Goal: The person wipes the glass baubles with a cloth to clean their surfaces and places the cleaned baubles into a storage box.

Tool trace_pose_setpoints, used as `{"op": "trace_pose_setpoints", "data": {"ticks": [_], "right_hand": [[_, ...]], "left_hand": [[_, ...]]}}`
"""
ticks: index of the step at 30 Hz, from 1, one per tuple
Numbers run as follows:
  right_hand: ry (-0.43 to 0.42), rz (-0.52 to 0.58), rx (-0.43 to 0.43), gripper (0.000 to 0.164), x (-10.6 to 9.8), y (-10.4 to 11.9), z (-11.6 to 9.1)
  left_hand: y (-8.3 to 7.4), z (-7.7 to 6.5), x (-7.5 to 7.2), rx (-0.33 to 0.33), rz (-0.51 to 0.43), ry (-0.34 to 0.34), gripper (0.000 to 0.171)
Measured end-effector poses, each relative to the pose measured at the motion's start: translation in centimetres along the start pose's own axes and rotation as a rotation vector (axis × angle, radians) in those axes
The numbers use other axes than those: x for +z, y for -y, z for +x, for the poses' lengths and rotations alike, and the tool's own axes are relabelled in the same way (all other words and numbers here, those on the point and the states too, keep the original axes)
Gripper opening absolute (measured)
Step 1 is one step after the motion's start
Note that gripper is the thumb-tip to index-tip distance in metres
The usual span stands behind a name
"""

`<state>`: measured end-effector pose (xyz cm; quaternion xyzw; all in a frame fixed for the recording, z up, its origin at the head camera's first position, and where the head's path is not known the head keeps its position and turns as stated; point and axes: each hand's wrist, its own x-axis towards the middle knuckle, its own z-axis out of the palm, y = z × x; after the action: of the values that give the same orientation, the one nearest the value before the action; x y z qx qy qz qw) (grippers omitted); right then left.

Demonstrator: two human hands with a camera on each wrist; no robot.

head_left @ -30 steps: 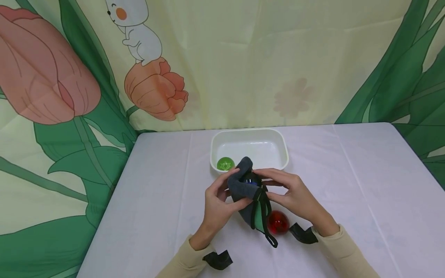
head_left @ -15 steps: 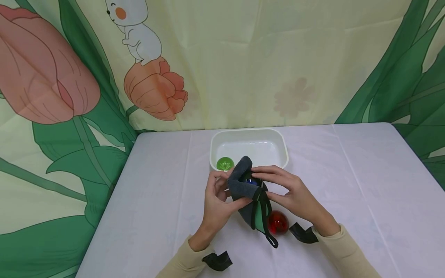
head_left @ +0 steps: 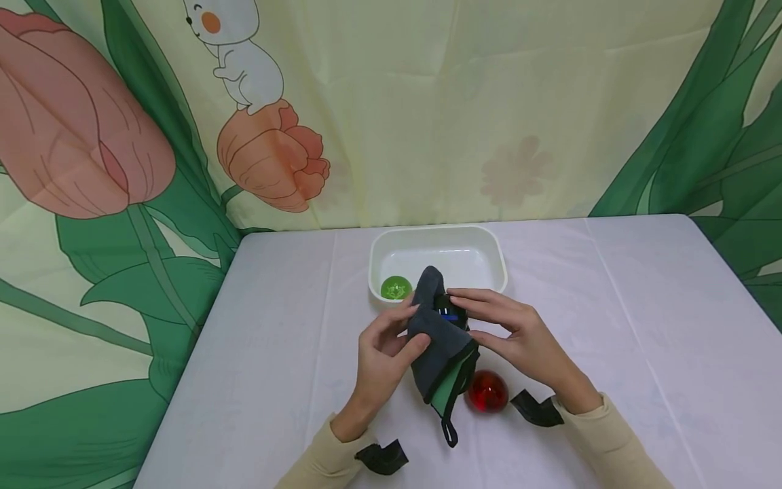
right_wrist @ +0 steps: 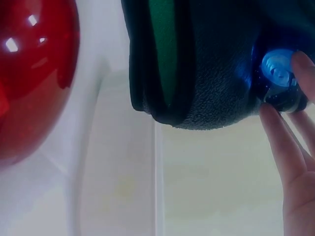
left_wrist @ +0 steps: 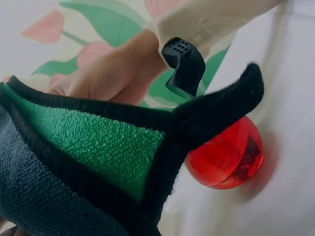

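Above the table, both hands hold a dark grey cloth (head_left: 436, 350) wrapped around a dark blue transparent ball (head_left: 451, 311). My left hand (head_left: 380, 353) grips the cloth from the left, thumb on top. From the right, my right hand (head_left: 522, 333) holds the ball by its fingertips, which the right wrist view shows touching the blue ball (right_wrist: 280, 73). The cloth has a green fluffy underside (left_wrist: 98, 142), black edging and a hanging loop. Below it, a red transparent ball (head_left: 489, 392) rests on the table. Part of the blue ball is hidden by cloth.
A white tray (head_left: 455, 265) stands at the table's back edge, behind the hands. In its front left corner lies a green transparent ball (head_left: 396, 288). Black wrist mounts (head_left: 383, 458) stick out from both sleeves. A printed curtain (head_left: 427, 136) hangs behind the white-covered table (head_left: 275, 353).
The cloth has been turned about the ball, its loop end swinging left and downward. More of the blue ball shows now. The left thumb has shifted slightly left; the red and green balls stayed put.
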<state>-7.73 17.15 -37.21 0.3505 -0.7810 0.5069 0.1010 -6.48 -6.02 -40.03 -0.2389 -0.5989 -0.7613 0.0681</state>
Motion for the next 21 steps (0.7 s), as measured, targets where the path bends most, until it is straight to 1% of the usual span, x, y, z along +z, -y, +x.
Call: {"op": "trace_pose_setpoints", "data": {"ticks": [4,7,10,12,16,18,21], "right_hand": [[0.002,0.030,0.001,0.066,-0.05,-0.29,-0.07],[0.010,0.063,0.006,0.064,-0.12,-0.35,-0.11],[0.021,0.106,0.015,0.062,-0.21,-0.35,-0.16],[0.029,0.132,0.030,0.060,-0.23,-0.33,-0.18],[0.021,0.161,0.076,0.056,-0.13,-0.28,-0.24],[0.015,0.174,0.109,0.054,-0.02,-0.19,-0.26],[0.005,0.191,0.131,0.052,0.14,-0.07,-0.26]], "left_hand": [[0.23,0.10,-0.22,-0.008,0.012,0.025,0.049],[0.37,0.13,-0.38,-0.013,0.021,0.038,0.059],[0.41,0.11,-0.45,-0.011,0.043,0.036,0.066],[0.38,0.07,-0.43,0.002,0.059,0.034,0.066],[0.34,-0.07,-0.22,0.034,0.107,0.032,0.059],[0.33,-0.11,-0.09,0.049,0.133,0.030,0.061],[0.25,-0.08,0.05,0.074,0.168,0.035,0.066]]}}
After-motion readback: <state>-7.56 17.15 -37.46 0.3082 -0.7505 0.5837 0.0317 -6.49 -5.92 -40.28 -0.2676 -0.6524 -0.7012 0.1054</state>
